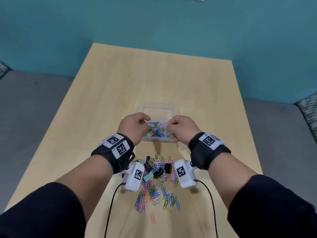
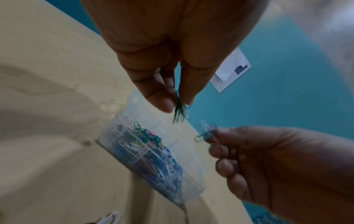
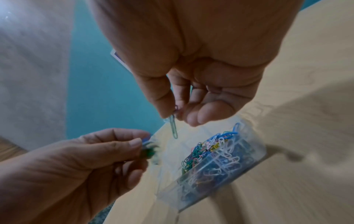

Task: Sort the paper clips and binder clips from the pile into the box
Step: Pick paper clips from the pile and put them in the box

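Note:
A clear plastic box (image 1: pixel 174 109) sits mid-table, its near compartment heaped with coloured paper clips (image 1: pixel 157 129). Both hands hover just above it. My left hand (image 1: pixel 137 125) pinches a small bunch of green and blue paper clips (image 2: pixel 179 111) between thumb and fingers. My right hand (image 1: pixel 178 127) pinches several paper clips (image 3: pixel 173 126), one pale blue clip dangling down. The box (image 2: pixel 184 153) and the box (image 3: pixel 247 160) show below the fingers in both wrist views. The mixed pile (image 1: pixel 157 182) of paper clips and black binder clips (image 1: pixel 158 170) lies nearer me.
The wooden table (image 1: pixel 197 86) has open surface around the box. A stray pink paper clip (image 1: pixel 152 218) lies near the front edge. Cables trail from the wrist cameras. Grey seating and a teal wall surround the table.

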